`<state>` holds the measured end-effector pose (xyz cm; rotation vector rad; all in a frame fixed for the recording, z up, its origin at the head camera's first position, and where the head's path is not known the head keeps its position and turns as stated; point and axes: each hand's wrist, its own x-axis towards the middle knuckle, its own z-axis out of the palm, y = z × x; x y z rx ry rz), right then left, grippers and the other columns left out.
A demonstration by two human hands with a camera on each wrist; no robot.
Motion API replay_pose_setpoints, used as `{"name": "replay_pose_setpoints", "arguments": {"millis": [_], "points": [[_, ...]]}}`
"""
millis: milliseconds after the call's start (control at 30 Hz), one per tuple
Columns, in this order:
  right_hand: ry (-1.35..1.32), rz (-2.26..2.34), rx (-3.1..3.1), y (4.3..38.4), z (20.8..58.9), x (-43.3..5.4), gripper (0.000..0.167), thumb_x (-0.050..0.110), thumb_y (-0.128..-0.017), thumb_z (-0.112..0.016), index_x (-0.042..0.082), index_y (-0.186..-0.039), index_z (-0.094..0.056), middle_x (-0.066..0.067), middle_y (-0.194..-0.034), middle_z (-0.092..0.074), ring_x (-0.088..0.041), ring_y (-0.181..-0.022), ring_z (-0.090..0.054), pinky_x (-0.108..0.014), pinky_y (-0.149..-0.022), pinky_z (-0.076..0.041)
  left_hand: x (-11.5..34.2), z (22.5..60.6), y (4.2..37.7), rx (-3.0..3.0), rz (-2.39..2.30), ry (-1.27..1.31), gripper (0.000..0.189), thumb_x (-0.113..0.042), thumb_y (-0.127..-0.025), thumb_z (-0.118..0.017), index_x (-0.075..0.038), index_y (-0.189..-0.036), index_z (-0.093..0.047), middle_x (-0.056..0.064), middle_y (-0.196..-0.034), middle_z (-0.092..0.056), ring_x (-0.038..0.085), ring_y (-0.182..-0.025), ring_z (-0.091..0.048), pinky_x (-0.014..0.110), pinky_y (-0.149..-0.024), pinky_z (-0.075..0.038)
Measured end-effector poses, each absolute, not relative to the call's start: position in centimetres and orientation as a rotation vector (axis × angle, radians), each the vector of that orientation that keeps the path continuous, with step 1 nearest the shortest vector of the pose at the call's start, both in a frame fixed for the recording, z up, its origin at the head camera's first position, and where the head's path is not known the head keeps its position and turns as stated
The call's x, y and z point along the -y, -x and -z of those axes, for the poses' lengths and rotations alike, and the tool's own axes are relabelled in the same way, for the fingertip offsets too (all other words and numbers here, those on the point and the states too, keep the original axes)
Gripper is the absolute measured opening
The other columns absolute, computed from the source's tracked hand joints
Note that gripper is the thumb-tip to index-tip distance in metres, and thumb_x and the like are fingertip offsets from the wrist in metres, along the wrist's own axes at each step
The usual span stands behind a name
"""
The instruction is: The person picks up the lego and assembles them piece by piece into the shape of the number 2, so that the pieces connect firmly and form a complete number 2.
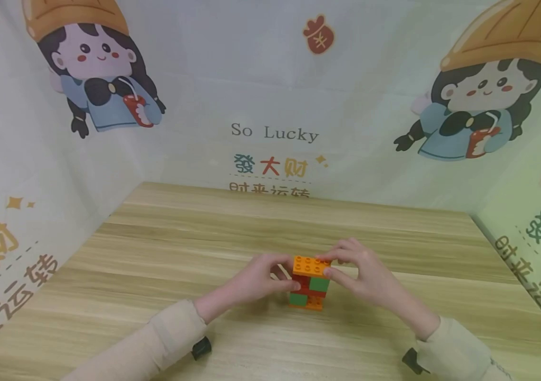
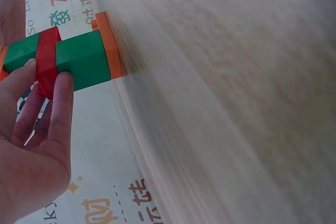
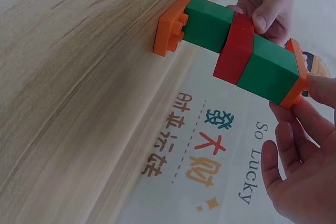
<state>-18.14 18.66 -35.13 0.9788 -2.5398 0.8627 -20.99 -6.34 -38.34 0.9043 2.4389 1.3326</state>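
Observation:
A stack of toy building bricks stands upright on the wooden table (image 1: 232,233), in front of the person. From the bottom it has an orange plate (image 3: 167,30), a green brick (image 2: 84,59), a red brick (image 3: 236,51), another green brick (image 3: 269,69) and an orange studded plate (image 1: 305,266) on top. The green bricks sit at opposite ends of the red one. My left hand (image 1: 265,275) pinches the red brick from the left. At the right end, my right hand (image 1: 367,272) holds the top orange plate between thumb and fingers.
A printed cloth (image 1: 270,95) with cartoon figures and lettering hangs behind the table and along both sides. Small black pieces (image 1: 201,348) show below the beige sleeves (image 1: 175,330) at each wrist.

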Motion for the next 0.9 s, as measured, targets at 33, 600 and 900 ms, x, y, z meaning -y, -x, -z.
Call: {"name": "replay_pose_setpoints", "arguments": {"millis": [33, 600, 900], "points": [[-0.975, -0.868, 2.543, 18.2, 35.1, -18.7, 0.024, 0.015, -0.089, -0.072, 0.014, -0.113, -0.073, 0.002, -0.106, -0.071, -0.015, -0.101, -0.058, -0.035, -0.085, -0.052, 6.4, 38.3, 21.0, -2.438, -1.332, -0.902, 0.021, -0.014, -0.086, -0.076, -0.009, -0.105, -0.07, 0.007, -0.105, -0.074, 0.01, -0.081, -0.066, 0.02, -0.074, -0.056], [-0.952, -0.909, 2.555, 19.0, 35.1, -18.6, 0.022, 0.017, -0.09, -0.07, 0.013, -0.112, -0.073, -0.002, -0.104, -0.072, -0.015, -0.089, -0.055, -0.028, -0.075, -0.052, 6.5, 38.1, 21.2, -2.438, -1.334, -0.843, 0.022, -0.019, -0.087, -0.075, -0.012, -0.107, -0.071, 0.004, -0.108, -0.073, 0.009, -0.083, -0.065, 0.021, -0.074, -0.056], [-0.94, -0.928, 2.579, 19.7, 35.1, -18.8, 0.02, 0.016, -0.094, -0.067, 0.013, -0.113, -0.073, -0.004, -0.109, -0.073, -0.019, -0.093, -0.058, -0.028, -0.078, -0.051, 6.3, 38.2, 21.7, -2.413, -1.35, -0.846, 0.021, -0.017, -0.089, -0.073, -0.013, -0.11, -0.07, 0.003, -0.108, -0.073, 0.01, -0.083, -0.067, 0.023, -0.074, -0.057]]}}
